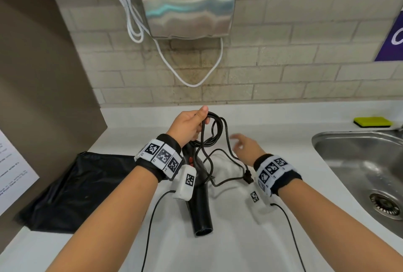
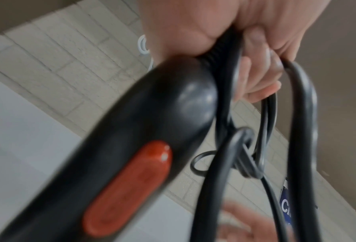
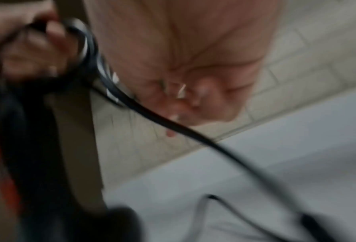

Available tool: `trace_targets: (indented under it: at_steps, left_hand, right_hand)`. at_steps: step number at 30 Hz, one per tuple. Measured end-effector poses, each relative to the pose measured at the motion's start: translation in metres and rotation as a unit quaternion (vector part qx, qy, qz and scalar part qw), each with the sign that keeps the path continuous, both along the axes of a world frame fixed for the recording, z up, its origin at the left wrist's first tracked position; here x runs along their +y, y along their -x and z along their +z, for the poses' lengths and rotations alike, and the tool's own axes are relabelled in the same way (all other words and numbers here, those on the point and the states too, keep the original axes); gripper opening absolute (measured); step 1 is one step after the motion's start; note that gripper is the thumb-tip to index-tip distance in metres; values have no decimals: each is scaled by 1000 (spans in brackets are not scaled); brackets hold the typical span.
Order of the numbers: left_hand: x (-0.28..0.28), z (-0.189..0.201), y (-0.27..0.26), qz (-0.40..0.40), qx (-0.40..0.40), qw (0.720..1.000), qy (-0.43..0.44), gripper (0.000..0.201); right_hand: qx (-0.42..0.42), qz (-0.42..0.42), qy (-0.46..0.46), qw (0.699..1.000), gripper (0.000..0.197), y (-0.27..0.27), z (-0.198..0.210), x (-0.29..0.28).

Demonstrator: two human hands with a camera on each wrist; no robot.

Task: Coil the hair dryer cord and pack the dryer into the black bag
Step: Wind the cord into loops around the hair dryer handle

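My left hand (image 1: 192, 124) grips loops of the black cord (image 1: 214, 132) above the white counter, and the black hair dryer (image 1: 199, 204) hangs below it with its nozzle toward me. In the left wrist view the fingers (image 2: 255, 78) curl round the cord (image 2: 301, 131) beside the dryer handle (image 2: 131, 147) with its red switch. My right hand (image 1: 245, 144) hovers open to the right of the loops, holding nothing. The cord's tail runs to the plug (image 1: 248, 177) near my right wrist. The black bag (image 1: 74, 191) lies flat on the counter at the left.
A steel sink (image 1: 359, 162) is set in the counter at the right, with a yellow sponge (image 1: 373, 121) behind it. A metal hand dryer (image 1: 187, 2) with a white cable hangs on the tiled wall. A brown panel stands left.
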State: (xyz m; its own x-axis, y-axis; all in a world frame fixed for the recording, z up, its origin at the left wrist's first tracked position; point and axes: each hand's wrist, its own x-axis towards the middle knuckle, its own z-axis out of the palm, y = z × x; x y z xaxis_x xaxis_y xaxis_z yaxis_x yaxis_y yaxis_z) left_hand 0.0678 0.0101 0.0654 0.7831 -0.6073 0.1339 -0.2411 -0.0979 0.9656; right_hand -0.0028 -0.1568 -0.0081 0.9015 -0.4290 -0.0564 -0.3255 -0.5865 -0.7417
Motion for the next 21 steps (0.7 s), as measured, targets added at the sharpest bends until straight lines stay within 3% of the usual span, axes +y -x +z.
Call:
trace_targets:
  at_steps: [2,5,10,14,17,19,21]
  left_hand:
    - [-2,0,1,-3,-1,1000,1,43]
    - [-2,0,1,1,1,1000,6,43]
    - [1,-1,-4,4,9,1000,13,43]
    - [7,-1,-9,27,25,999,30,45]
    - [14,0,-15,49,39,997,49,45]
    - [18,0,-18,62,42,996,54,46]
    - [20,1,-19,73,46,994,60,46]
  right_hand:
    - [-106,58,-143,982,43,-3,19,16]
    - [-155,58,-242,956,30,-1,39,26]
    - [-172,63,-202,962,16,0,47,22]
    - [-149,-57,-200,967,14,-8,33,-8]
    - [-63,-139,-135,979,16,-3,9,-38]
    - [30,-150,-22,988,22,0,-11,-55]
    - [136,-122,118,976,28,5,-26,-62]
